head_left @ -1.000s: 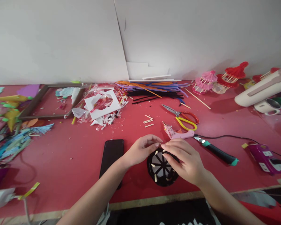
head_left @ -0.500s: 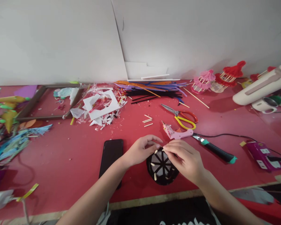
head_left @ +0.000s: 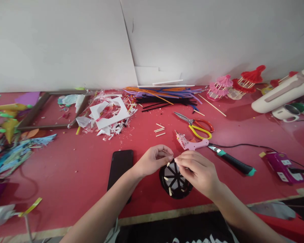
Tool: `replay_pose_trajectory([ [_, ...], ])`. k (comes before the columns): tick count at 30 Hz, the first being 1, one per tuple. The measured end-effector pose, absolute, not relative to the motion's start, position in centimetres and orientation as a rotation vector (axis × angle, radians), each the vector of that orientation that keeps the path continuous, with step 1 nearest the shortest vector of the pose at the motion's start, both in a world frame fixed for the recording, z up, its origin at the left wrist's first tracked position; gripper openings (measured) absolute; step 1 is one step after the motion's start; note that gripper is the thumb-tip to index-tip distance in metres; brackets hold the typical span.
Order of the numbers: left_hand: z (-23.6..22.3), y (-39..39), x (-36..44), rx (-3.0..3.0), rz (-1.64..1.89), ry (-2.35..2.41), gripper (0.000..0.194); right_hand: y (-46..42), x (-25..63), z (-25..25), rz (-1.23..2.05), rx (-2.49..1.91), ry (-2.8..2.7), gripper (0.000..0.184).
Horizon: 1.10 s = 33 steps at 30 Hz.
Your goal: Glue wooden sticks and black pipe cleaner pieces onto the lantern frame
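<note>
A round black base [head_left: 176, 177] with dark spokes over a pale disc lies near the table's front edge. Several short wooden sticks [head_left: 170, 191] stand up around its ring. My left hand [head_left: 155, 160] is at the far rim, thumb and fingers pinched together close to one stick. My right hand [head_left: 199, 170] covers the right side of the ring, its thumb and fingertips pinched at the far rim. The fingertips of both hands almost meet; whatever lies between them is too small or hidden to make out.
Beyond my hands lie a pink glue gun [head_left: 192, 144], scissors [head_left: 194, 125], a utility knife [head_left: 233, 162] and loose short sticks [head_left: 160, 130]. A black phone [head_left: 120, 168] is left of the base. Pipe cleaners [head_left: 164, 96] and white scraps [head_left: 111, 114] lie toward the wall.
The fingers of my left hand have curled in closer to its thumb. My right fingertips have shifted slightly left, and the black base has turned a little.
</note>
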<state>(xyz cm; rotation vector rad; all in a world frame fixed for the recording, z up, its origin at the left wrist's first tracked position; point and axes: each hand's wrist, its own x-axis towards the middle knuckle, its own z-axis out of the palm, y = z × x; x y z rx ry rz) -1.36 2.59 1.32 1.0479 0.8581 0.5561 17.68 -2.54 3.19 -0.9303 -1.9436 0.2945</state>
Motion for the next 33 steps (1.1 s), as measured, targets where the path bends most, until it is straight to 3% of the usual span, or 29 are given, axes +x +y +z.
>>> replay_pose_trajectory([
  [13,0.78,2.54,-1.23,0.966,0.581,0.841,0.046,-2.70,17.34,2.79,0.288,-0.916,-1.925,0.030],
  [28,1.40,2.47,-1.47,1.063,0.585,0.912,0.038,-2.79,17.73,2.29,0.326,-0.944,-1.964,0.040],
  [33,1.33,2.27,-1.52,1.058,0.582,0.901,0.044,-2.82,17.73,2.41,0.303,-1.008,-1.964,0.033],
])
